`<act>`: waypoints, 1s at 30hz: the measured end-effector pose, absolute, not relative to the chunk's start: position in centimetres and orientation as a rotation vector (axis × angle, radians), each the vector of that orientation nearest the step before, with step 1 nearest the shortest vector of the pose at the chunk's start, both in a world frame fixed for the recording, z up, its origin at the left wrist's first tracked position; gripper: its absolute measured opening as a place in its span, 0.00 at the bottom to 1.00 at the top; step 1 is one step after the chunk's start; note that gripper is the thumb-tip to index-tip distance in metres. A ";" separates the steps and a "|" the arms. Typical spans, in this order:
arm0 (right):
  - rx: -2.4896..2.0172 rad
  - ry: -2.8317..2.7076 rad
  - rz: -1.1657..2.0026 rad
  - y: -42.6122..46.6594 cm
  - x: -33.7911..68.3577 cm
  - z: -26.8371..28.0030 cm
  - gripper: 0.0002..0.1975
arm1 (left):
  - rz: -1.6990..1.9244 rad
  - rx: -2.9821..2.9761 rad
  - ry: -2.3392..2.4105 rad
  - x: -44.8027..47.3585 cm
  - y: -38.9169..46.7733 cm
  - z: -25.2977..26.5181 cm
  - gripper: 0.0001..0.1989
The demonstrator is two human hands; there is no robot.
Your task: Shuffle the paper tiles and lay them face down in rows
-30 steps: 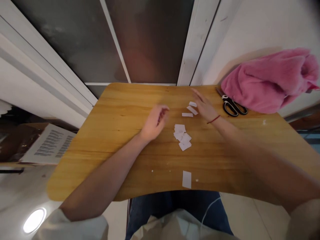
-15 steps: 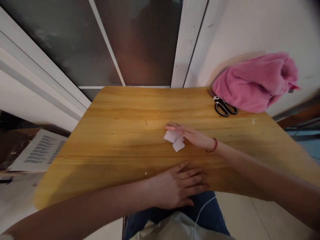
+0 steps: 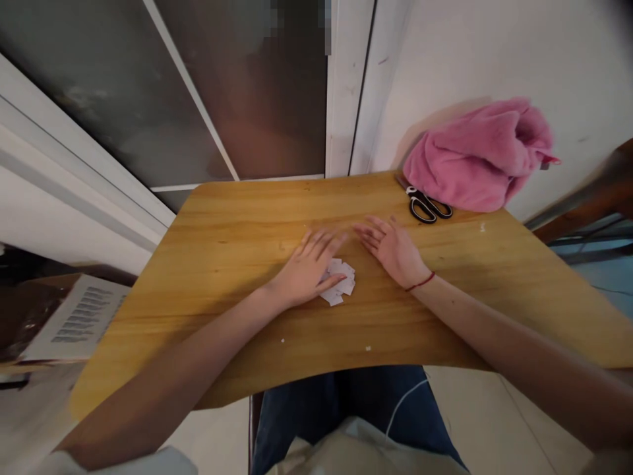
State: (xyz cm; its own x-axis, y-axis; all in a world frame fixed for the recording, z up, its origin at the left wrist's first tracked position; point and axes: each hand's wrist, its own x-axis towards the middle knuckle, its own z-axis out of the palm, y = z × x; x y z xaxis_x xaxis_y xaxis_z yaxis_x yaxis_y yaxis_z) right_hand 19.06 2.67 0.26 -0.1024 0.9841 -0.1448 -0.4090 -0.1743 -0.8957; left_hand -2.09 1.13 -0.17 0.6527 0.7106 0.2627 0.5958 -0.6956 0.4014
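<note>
A small heap of white paper pieces point(image 3: 341, 280) lies in the middle of the wooden table point(image 3: 237, 218). My left hand point(image 3: 309, 267) is at the heap's left side, its thumb over the paper and its fingers spread, slightly blurred. Part of the heap is hidden under that hand. To the right of the paper and apart from it, my right hand point(image 3: 390, 251) is open, with the fingers stretched out and pointing left. A red cord circles the right wrist. Neither hand grips anything that I can see.
Black-handled scissors point(image 3: 424, 206) lie near the far right edge, beside a pink plush bundle point(image 3: 469, 158) against the wall. Tiny white scraps point(image 3: 368, 348) dot the table's near side. A cardboard box point(image 3: 74, 323) stands at the left, below a white-framed glass door point(image 3: 198, 99).
My left hand has moved from the near table edge up to the paper heap. The right hand has left the paper and shifted right. The view has turned a little.
</note>
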 end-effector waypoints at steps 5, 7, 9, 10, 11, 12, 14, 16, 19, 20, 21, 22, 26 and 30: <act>-0.998 -0.810 1.421 0.4 18.1 -0.7 0.21 | 1.040 1.577 1.303 -0.7 -1.9 -1.5 0.26; -1.014 -0.808 1.324 -0.5 16.5 -1.4 0.22 | 1.194 1.362 1.307 1.4 -2.9 -1.9 0.19; -1.042 -0.828 1.224 -1.0 14.6 -2.1 0.21 | 1.341 1.248 1.276 3.7 -3.3 -1.9 0.14; -1.069 -0.870 1.175 -1.1 13.7 -2.3 0.20 | 1.413 1.212 1.257 4.7 -3.4 -1.8 0.12; -1.094 -0.911 1.139 -1.2 12.9 -2.5 0.19 | 1.469 1.179 1.238 5.5 -3.3 -1.7 0.10; -1.115 -0.951 1.117 -1.1 12.3 -2.6 0.19 | 1.511 1.153 1.223 6.1 -3.2 -1.7 0.09; -1.134 -0.989 1.119 -0.9 11.5 -2.7 0.19 | 1.555 1.098 1.214 6.7 -2.9 -1.8 0.07; -1.135 -0.964 1.152 -0.7 11.1 -2.6 0.19 | 1.572 1.015 1.211 6.5 -2.5 -2.1 0.06; -1.088 -0.855 1.203 -0.5 10.9 -2.4 0.19 | 1.582 0.833 1.158 5.8 -1.9 -2.7 0.06; -1.060 -0.817 1.220 -0.4 10.9 -2.4 0.18 | 1.585 0.777 1.135 5.6 -1.7 -2.8 0.07; -1.031 -0.782 1.231 -0.3 10.9 -2.3 0.18 | 1.589 0.732 1.114 5.5 -1.5 -2.8 0.07; -1.011 -0.756 1.234 -0.3 10.8 -2.3 0.18 | 1.595 0.695 1.095 5.4 -1.4 -2.8 0.07; -1.002 -0.728 1.220 -0.1 10.8 -2.2 0.17 | 1.612 0.575 0.994 5.2 -1.2 -2.2 0.05; -0.975 -0.764 1.200 -0.1 11.2 -2.2 0.16 | 1.659 0.669 1.023 4.6 -1.1 -1.8 0.04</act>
State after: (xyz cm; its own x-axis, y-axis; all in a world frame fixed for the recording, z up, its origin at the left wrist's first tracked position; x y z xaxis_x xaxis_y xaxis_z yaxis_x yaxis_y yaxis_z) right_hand 11.17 -0.12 -2.21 0.2153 0.9764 -0.0158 -0.3983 0.0730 -0.9144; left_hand 4.56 -1.15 -1.83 -0.3160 0.9472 -0.0536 -0.4732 -0.1084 0.8742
